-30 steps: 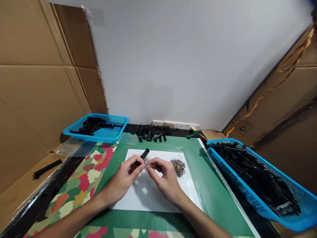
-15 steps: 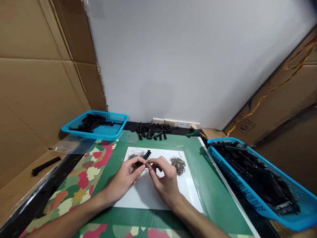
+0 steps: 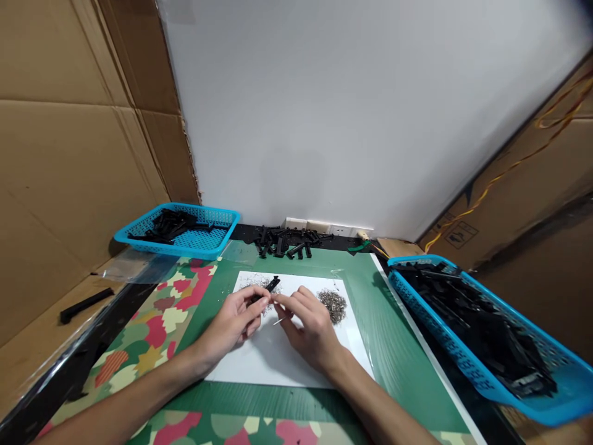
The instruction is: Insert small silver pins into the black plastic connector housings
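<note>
Over a white sheet (image 3: 278,364), my left hand (image 3: 238,318) is closed on a black plastic part (image 3: 274,284), whose upper end sticks out past the fingers. Close beside it, my right hand (image 3: 310,324) pinches a thin metal rod (image 3: 279,321); its fingertips meet the left fingertips at the black part. Whatever lies between the fingertips is too small to make out. Small metal pieces (image 3: 332,306) form a pile on the sheet to the right. Another scatter of fine metal pieces (image 3: 250,283) lies behind my left hand, which partly hides it.
A blue basket (image 3: 222,217) with black parts stands at the back left, and a larger filled blue basket (image 3: 445,334) at the right. Several black parts (image 3: 280,246) lie along the wall near power sockets (image 3: 340,230). One long black part (image 3: 86,305) rests at the far left.
The black part has turned and sits lower in my left hand, with less of it showing. The metal rod in my right hand now tilts down to the left, away from the left fingertips.
</note>
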A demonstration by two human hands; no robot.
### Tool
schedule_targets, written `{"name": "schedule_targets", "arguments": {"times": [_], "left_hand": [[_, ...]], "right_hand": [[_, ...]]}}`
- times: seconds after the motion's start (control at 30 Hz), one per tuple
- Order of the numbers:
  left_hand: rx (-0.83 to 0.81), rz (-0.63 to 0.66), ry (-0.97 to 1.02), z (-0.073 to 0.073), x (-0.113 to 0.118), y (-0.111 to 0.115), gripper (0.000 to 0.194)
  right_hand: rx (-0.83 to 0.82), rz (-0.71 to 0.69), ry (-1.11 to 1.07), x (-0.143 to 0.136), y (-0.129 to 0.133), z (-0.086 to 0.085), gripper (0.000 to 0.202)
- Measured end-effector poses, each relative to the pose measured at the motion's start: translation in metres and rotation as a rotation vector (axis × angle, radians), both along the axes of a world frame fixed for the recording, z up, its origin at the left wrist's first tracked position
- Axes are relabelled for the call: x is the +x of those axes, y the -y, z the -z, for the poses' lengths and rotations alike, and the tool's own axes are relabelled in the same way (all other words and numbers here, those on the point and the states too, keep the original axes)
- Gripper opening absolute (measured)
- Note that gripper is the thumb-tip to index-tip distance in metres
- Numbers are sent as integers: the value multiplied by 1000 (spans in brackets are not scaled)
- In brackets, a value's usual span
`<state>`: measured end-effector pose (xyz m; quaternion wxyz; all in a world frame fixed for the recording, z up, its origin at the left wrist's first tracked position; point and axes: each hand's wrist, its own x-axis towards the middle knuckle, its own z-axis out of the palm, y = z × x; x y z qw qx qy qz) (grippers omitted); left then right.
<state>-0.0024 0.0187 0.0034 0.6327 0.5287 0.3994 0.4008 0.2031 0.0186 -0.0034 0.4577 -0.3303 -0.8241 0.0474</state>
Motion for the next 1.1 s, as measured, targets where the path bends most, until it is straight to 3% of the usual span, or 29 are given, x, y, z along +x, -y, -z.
{"name": "schedule_targets", "arguments": {"times": [0.13,0.2,0.43,0.83,1.1], "left_hand": [[38,-75,26,-6,-2,-4,41],[48,-88,-6,-5,-4,-5,40],[71,-93,-113,2,-7,-6,43],[97,-51,-157,10,-8,-8,39],[105,-61,-166,5,-8,-7,40]], "right_hand": [[-363,48,5,22,-11,-14,15],[-466,40,36,29,-15,-17,12],[-713,-24,110,16,-10,-2,11],[-704,-21,156,9,-8,0,11],[-716,-64,118,8,-8,3,9]]}}
